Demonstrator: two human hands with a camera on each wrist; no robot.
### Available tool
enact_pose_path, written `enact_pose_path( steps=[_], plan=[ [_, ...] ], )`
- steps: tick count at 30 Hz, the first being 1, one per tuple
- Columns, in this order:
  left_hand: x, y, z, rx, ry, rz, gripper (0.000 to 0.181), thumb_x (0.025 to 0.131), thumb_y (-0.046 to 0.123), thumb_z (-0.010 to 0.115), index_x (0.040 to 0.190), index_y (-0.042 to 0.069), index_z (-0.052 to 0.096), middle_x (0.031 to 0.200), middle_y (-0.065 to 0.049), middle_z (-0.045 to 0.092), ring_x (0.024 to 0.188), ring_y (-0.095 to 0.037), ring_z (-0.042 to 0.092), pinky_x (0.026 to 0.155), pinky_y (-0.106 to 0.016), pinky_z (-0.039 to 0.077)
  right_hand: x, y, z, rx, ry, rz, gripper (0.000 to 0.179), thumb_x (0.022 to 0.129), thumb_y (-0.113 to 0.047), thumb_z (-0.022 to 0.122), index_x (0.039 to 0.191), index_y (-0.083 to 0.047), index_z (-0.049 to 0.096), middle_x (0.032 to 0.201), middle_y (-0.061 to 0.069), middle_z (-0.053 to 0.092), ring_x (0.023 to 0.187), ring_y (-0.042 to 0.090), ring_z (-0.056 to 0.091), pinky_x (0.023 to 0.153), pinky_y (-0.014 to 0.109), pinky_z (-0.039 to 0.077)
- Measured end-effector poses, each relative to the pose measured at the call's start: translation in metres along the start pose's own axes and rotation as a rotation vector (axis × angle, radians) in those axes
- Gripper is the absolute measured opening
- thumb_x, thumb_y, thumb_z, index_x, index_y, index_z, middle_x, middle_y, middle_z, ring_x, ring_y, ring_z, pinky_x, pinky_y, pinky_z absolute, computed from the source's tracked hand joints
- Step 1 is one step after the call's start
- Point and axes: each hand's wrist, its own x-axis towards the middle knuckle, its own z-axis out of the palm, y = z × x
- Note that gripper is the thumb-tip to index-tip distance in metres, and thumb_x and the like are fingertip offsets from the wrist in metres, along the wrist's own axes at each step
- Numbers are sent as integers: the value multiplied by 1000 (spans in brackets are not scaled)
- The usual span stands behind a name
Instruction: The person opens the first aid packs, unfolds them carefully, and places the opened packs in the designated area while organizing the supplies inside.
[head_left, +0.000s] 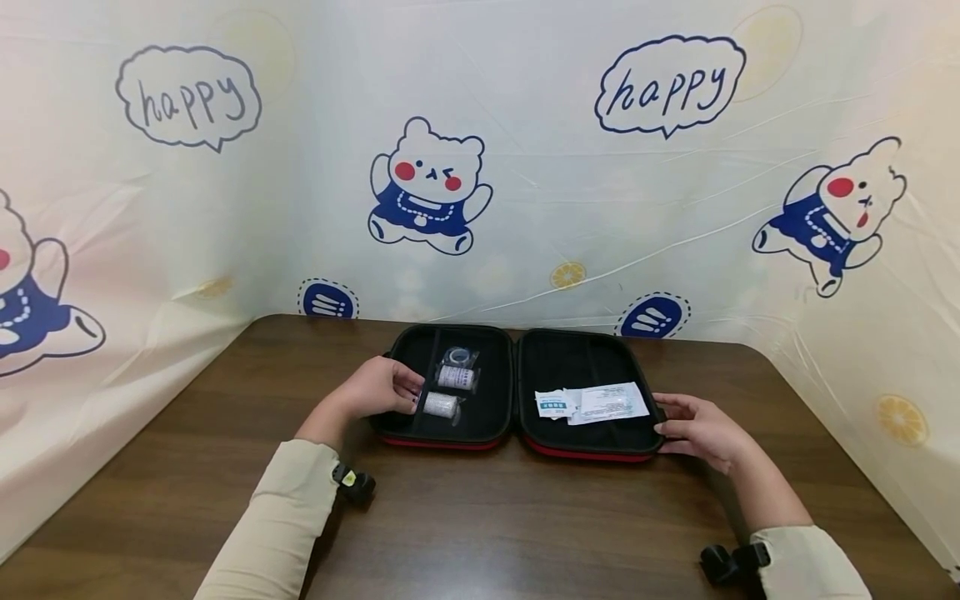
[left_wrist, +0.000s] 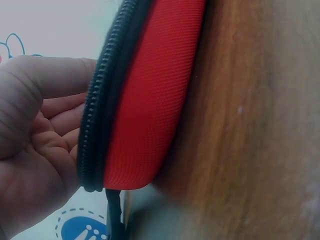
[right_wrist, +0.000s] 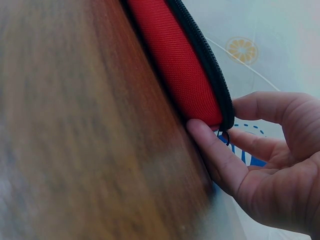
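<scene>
A red zippered first-aid case point(head_left: 514, 433) lies unfolded on the table, its black lining facing up. In the left half sit a white bandage roll point(head_left: 441, 405), a second wrapped roll point(head_left: 456, 377) with print and a clear-wrapped ring-shaped roll point(head_left: 458, 357). My left hand point(head_left: 382, 387) reaches over the left rim, fingertips bent loosely beside the nearest bandage roll; the left wrist view hides them behind the zipper edge. At the right edge, my right hand point(head_left: 701, 429) grips the case corner, thumb point(right_wrist: 205, 135) low on the red shell and forefinger at the zipper rim.
A long white packet point(head_left: 607, 403) and a small blue-and-white sachet point(head_left: 553, 404) lie in the case's right half. The brown wooden table point(head_left: 450, 517) ends at a printed curtain point(head_left: 525, 208) behind the case. Both wrists carry black cameras.
</scene>
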Motion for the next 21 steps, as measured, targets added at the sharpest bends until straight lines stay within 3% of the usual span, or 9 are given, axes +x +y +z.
enact_pose_path(
  steps=[9,21],
  plan=[
    [3,0,6,-95,-32,-13,62,79,-7,74,136,-8,50,107,-17,70,88,-22,70,79,-37,57,0,0,0,1,5,-2,69,94,2,58,149,11,18,139,38,32,97,24,59,85,44,55],
    [5,0,10,-54,-28,-27,62,79,-10,72,137,-1,53,110,-13,68,93,-21,66,81,-36,57,0,1,0,0,8,-4,68,94,2,57,149,11,18,138,37,32,96,24,59,85,44,55]
  ],
)
